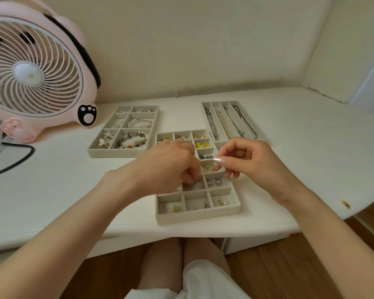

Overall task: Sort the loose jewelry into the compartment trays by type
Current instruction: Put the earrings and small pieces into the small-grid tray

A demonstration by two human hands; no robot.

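Observation:
A grey many-celled tray [198, 216] lies in front of me with small earrings and rings in its cells. My left hand [171, 165] reaches down into a middle cell, fingertips pinched together on a small piece I cannot make out. My right hand [246, 160] hovers above the tray's right side, thumb and forefinger pinching a tiny earring [216, 167]. Two silver rings [214, 182] lie in a cell under it. A tray of bracelets and brooches [91, 151] sits at the back left, and a long-slot tray [204, 108] with necklaces at the back right.
A pink fan [32, 70] stands at the far left of the white table, its black cable [20, 158] looping toward the table's left side. The table's front edge [138, 231] runs just below the near tray. My knees show under it.

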